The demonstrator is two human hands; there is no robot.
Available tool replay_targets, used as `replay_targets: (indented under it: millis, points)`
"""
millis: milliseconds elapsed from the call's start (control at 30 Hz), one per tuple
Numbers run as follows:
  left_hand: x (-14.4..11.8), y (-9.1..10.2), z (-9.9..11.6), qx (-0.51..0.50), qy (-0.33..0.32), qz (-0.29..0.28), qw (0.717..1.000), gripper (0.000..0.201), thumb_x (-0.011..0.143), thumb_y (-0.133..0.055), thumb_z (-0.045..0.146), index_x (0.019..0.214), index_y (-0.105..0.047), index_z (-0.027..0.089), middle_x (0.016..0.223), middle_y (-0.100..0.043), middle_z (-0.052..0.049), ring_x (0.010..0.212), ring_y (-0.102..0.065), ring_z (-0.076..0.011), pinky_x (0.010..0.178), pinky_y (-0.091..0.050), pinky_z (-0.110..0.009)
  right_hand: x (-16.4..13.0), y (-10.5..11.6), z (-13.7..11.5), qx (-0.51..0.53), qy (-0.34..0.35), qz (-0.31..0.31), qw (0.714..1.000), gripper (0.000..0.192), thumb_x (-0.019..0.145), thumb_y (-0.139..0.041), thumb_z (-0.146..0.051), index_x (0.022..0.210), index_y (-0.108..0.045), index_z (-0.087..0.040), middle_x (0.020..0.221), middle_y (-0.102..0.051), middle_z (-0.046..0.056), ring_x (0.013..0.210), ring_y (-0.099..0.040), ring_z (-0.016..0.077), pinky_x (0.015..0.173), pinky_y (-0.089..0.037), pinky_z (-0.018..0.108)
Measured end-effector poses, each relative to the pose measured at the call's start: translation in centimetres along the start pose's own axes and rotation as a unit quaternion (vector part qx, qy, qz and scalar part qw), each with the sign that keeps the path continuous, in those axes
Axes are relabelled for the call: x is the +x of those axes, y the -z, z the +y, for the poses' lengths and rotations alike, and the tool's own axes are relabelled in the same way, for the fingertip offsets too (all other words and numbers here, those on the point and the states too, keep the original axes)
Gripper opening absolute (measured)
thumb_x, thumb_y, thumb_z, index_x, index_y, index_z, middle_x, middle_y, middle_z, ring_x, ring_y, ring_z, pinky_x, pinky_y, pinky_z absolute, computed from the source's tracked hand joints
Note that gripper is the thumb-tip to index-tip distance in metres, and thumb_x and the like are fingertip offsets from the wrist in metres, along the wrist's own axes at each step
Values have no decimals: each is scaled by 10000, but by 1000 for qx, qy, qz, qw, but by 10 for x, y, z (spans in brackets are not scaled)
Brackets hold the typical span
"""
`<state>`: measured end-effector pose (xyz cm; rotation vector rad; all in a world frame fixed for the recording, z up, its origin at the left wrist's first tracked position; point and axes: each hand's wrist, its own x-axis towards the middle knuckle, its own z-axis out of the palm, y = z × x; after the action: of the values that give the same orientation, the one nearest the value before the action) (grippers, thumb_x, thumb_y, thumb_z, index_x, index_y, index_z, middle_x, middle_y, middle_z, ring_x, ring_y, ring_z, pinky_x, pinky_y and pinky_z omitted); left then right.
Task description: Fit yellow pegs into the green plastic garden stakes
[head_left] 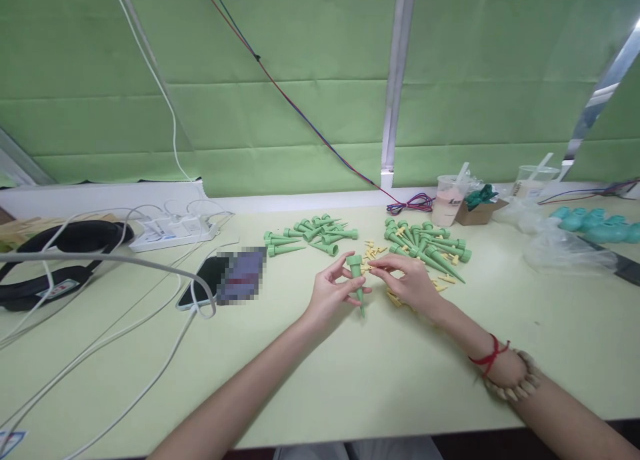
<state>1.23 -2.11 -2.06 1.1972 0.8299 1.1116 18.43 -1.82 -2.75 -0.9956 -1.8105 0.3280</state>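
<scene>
My left hand (331, 288) is closed around a green plastic spike (355, 273), its wide cap up and its narrow tip pointing down. Close to the cap's right side, my right hand (407, 280) pinches a small yellow plastic piece (369, 267), mostly covered by the fingertips. Whether the piece touches the spike I cannot tell. Behind my left hand lies a pile of green spikes (313, 231). Beyond my right hand is another pile of spikes (425, 243), some with yellow pieces on them. Loose yellow pieces (373, 248) are scattered between the piles and partly under my right hand.
To the left are a phone (213, 277), white cables (170, 360), a power strip (173, 230) and a black strap-like item (65, 237). Drink cups (447, 203), a small cardboard box (477, 212), plastic bags (565, 247) and teal objects (600, 225) stand at the back right.
</scene>
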Motion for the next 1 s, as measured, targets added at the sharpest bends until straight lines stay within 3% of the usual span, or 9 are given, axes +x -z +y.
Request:
replay_targets:
  millis: [133, 267, 367, 467, 633, 700, 833, 900, 1000]
  points:
    - [-1, 1, -3, 30, -11, -6, 999, 582, 622, -732, 251, 1170, -533, 232, 731, -400, 37, 676, -675, -216, 455, -548, -215, -1, -3, 2, 7, -24, -52, 998, 191, 824, -490, -263, 861, -666, -199, 837, -664, 68, 729, -605, 171, 588, -519, 285]
    - [0, 2, -5, 48, -22, -15, 998, 514, 610, -726, 245, 1103, -582, 233, 743, -408, 34, 650, -667, -188, 467, -555, -223, -2, -5, 2, 37, -70, -89, 993, 186, 799, -499, -278, 711, -639, -193, 712, -639, 46, 644, -580, 165, 556, -504, 283]
    - [1, 5, -6, 66, -20, -38, 997, 508, 616, -715, 253, 1107, -587, 245, 751, -416, 27, 641, -663, -184, 428, -541, -213, -2, -6, 3, 108, -142, -136, 975, 232, 773, -528, -331, 603, -577, -181, 614, -584, 13, 577, -572, 147, 550, -510, 278]
    - [3, 11, -3, 96, -10, -79, 992, 525, 632, -701, 273, 1140, -570, 252, 778, -439, 11, 627, -661, -189, 360, -502, -192, -2, -5, 1, 223, -236, -180, 928, 285, 719, -586, -391, 544, -523, -174, 519, -499, -19, 514, -535, 122, 575, -531, 290]
    - [7, 17, 2, 103, -4, -123, 987, 532, 636, -710, 276, 1144, -555, 248, 811, -463, 1, 601, -658, -177, 302, -433, -148, 1, -1, -11, 392, -342, -230, 822, 292, 678, -624, -396, 544, -502, -167, 455, -334, -82, 393, -371, 57, 644, -553, 353]
    - [7, 17, 1, 78, 4, -120, 990, 549, 651, -708, 281, 1170, -534, 256, 803, -463, 5, 591, -653, -168, 284, -407, -137, 2, -1, -14, 374, -325, -224, 839, 320, 733, -565, -428, 561, -493, -167, 491, -377, -61, 429, -423, 74, 637, -548, 350]
    - [8, 16, -1, 6, 37, -74, 997, 567, 693, -686, 291, 1224, -494, 230, 788, -508, -8, 566, -637, -129, 264, -343, -108, 0, -3, -11, 126, -160, -133, 970, 275, 821, -477, -440, 798, -561, -180, 668, -540, 14, 633, -555, 148, 628, -516, 309]
    - [7, 16, 0, -13, 58, -59, 996, 588, 707, -678, 288, 1251, -468, 214, 808, -555, -28, 550, -632, -114, 266, -328, -100, -2, -2, -6, 15, -77, -108, 991, 246, 845, -472, -396, 992, -540, -211, 838, -588, 45, 757, -577, 170, 673, -507, 309]
    - [6, 18, 4, -11, 89, -69, 994, 632, 719, -671, 282, 1295, -425, 197, 843, -601, -61, 536, -636, -109, 268, -313, -93, -2, 1, 2, -92, 10, -141, 986, 222, 897, -389, -277, 1075, -516, -238, 1025, -573, 71, 845, -576, 178, 720, -492, 323]
